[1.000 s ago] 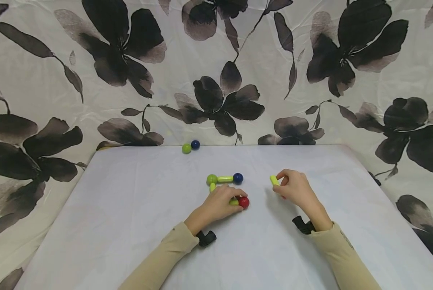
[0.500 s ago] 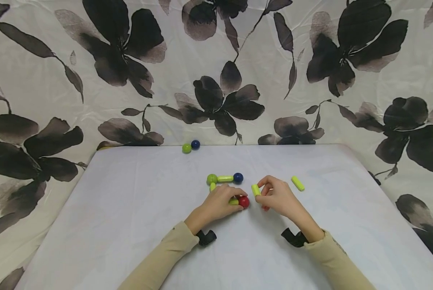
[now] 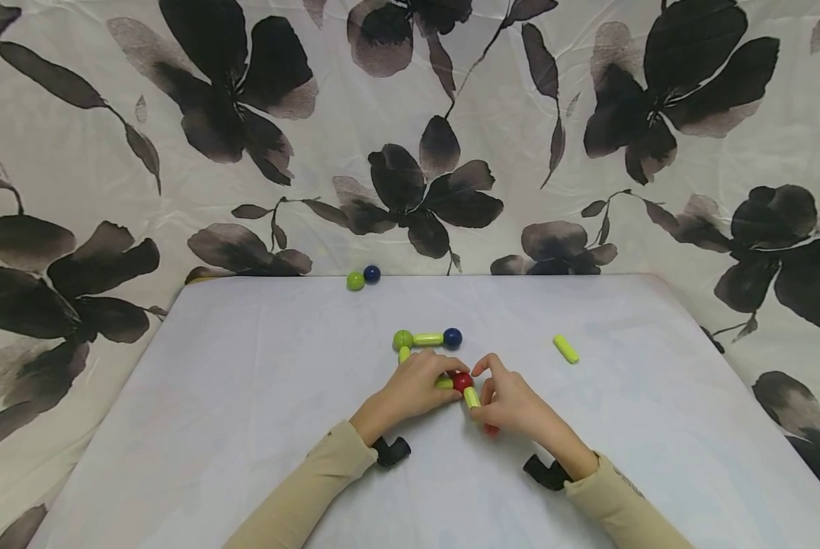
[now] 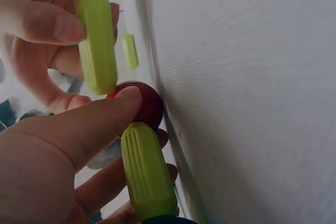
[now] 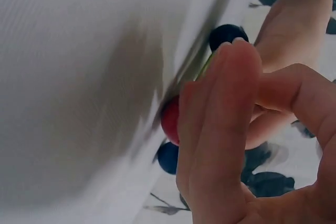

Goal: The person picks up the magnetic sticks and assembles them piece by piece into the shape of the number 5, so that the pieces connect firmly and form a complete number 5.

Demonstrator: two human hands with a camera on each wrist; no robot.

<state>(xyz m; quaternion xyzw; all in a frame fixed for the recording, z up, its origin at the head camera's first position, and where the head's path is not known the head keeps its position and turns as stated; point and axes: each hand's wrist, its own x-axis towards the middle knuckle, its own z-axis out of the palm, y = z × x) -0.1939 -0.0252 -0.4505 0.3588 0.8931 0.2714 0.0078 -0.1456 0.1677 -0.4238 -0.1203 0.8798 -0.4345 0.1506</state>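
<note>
As the red ball [image 3: 462, 381] sits between both hands, head view lists: left hand [image 3: 415, 385] gripping that ball; right hand [image 3: 516, 400] pinching a yellow-green stick [image 3: 472, 397], earlier apart from the ball, now at its near side, so a join seems under way; loose stick [image 3: 565, 349], right of the ball. Left wrist view: left thumb [image 4: 97, 124] on the ball; the stick's end beside it, contact unclear. Right wrist view: ball partly behind right fingers [image 5: 220, 114], whose grip is hidden.
</note>
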